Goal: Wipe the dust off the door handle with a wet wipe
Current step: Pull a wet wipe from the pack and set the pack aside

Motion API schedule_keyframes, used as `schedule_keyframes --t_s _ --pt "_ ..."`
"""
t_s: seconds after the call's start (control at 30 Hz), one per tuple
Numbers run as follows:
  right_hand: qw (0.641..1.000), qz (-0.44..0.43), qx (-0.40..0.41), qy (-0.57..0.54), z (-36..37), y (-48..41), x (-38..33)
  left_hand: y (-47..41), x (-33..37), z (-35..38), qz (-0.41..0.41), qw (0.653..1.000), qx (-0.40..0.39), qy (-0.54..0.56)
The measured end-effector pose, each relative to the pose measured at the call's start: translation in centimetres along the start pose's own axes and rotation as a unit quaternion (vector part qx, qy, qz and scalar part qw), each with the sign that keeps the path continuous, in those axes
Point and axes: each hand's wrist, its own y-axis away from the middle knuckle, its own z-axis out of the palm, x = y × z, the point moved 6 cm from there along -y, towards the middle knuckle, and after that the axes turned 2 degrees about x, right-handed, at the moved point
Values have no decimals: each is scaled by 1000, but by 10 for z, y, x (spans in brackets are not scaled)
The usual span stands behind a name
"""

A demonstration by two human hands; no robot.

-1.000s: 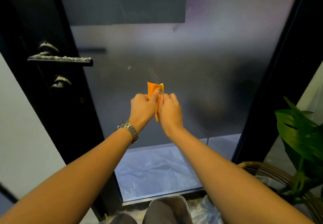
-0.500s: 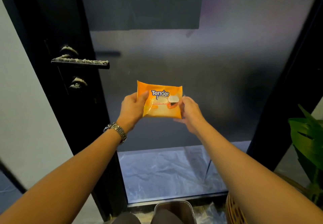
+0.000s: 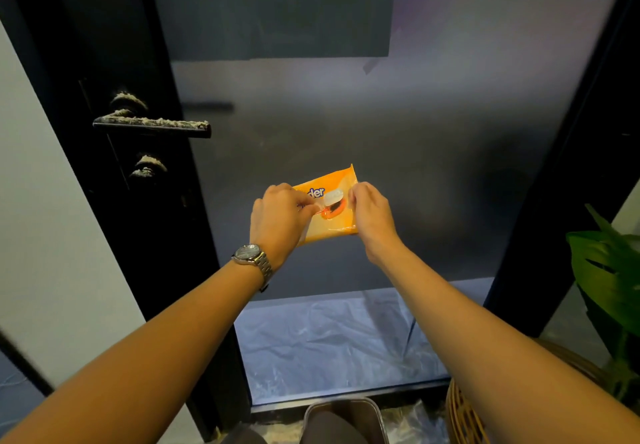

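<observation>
A black lever door handle [image 3: 152, 126] sticks out of the dark door frame at the upper left, its top coated in pale dust. More dust lies on the round fittings above and below it. In front of the frosted glass I hold an orange wet wipe pack [image 3: 332, 215] at chest height. My right hand [image 3: 369, 217] grips the pack's right edge. My left hand [image 3: 280, 218], with a metal watch on the wrist, pinches the clear sticker flap on the pack's front, peeling it leftward. A white wipe shows in the uncovered slot.
The frosted glass door panel [image 3: 381, 132] fills the middle, with plastic sheeting visible through its lower part. A white wall [image 3: 41, 218] stands to the left. A green leafy plant [image 3: 609, 270] in a wicker basket [image 3: 464, 416] sits at the lower right. A small bin [image 3: 343, 419] stands below.
The pack went from edge-on between both hands to face-on. My left hand has since shifted from its left edge onto the front flap and lifted it. The view has shifted slightly.
</observation>
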Motion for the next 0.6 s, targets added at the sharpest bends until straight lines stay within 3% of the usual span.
schedule_keyframes --t_s 0.6 --pt "1000 18 7 -13 -6 -7 2 -14 7 19 38 996 -80 -26"
